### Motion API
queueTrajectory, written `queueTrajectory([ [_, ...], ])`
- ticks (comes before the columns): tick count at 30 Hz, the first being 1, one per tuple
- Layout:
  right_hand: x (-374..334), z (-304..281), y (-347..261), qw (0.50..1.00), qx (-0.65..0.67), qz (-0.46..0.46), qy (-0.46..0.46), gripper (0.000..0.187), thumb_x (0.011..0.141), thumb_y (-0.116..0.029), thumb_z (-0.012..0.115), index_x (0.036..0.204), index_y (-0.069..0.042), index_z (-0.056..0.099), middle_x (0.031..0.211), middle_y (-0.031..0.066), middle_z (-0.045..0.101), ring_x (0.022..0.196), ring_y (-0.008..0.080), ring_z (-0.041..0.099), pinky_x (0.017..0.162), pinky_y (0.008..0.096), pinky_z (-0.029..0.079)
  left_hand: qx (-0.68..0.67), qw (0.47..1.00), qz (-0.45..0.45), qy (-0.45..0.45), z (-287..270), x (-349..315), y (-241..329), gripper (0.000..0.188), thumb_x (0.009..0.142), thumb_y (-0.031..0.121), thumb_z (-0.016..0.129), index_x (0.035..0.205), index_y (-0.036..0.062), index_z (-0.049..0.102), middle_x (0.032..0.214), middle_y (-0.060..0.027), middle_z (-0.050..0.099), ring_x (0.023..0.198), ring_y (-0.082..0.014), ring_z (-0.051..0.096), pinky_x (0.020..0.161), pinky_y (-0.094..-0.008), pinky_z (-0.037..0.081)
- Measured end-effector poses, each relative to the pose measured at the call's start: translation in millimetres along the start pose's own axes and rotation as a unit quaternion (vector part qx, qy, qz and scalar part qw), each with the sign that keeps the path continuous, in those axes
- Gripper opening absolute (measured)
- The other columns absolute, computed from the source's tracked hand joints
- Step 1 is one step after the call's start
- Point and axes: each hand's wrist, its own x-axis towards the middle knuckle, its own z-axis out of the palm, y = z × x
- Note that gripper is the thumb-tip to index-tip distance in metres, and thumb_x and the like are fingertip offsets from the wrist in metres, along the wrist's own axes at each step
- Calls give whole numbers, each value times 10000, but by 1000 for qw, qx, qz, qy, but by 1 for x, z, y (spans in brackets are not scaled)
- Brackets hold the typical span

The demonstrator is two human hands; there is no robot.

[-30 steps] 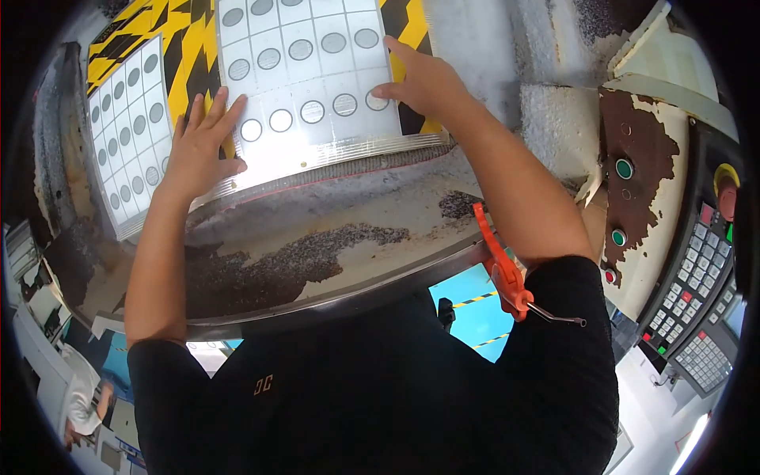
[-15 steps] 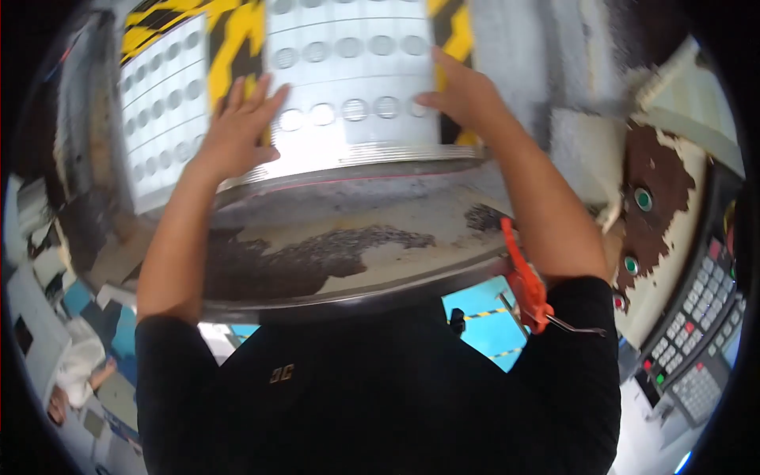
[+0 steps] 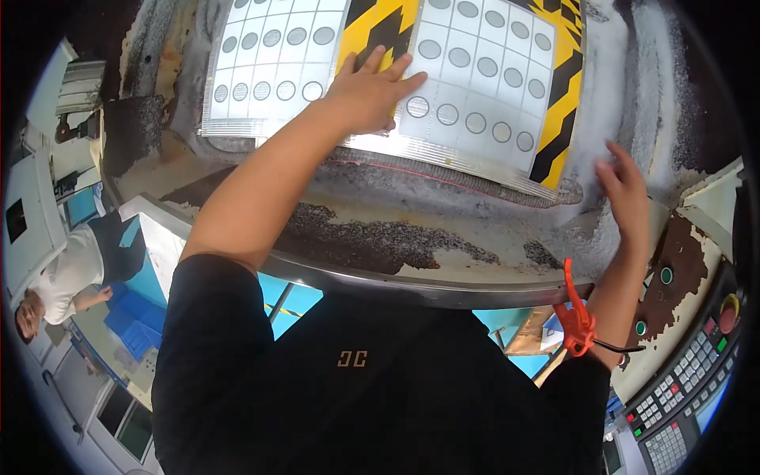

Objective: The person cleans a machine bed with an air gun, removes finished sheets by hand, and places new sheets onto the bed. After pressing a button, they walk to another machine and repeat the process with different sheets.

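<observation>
fingers of the left hand still spread wide at the left edge of the dotted sheet on the grey table, but the right hand, thumb and pointer apart, has moved off to the right.

The black top has short sleeves and a small tan angular emblem in front.

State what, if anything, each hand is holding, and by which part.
Nothing is held: the left hand spreads open over the yellow-black strip; the right hand is empty.
</observation>
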Motion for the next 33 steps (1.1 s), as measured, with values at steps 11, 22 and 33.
queueTrajectory([
  [11, -121, -50, 123, 906, -45, -3, 421, 349, 978, -216, 613, 1244, 2, 558, 961, 101, 657, 768, 125, 610, 627, 249, 506, -26, 999, 0, -43, -10, 3, -3, 892, 793, 242, 760, 1538, 299, 273, 1638, -39, 159, 1503, -359, 109, 1185, -566, 151],
  [22, -122, -59, 93, 862, -43, 54, 502, 256, 1009, -189, 532, 1192, -12, 498, 995, 128, 677, 781, 164, 653, 656, 276, 542, -42, 998, -1, -45, -18, -7, -4, 895, 778, 234, 773, 1532, 287, 294, 1635, -49, 171, 1503, -356, 119, 1174, -592, 162],
  [33, -256, -93, 67, 838, -133, 122, 516, 307, 968, -291, 603, 1115, -27, 655, 883, 119, 699, 806, 180, 669, 737, 326, 528, 9, 997, 70, 14, -10, -1, 7, 865, 728, 253, 741, 1494, 169, 349, 1565, -161, 301, 1471, -411, 183, 1153, -597, 210],
])
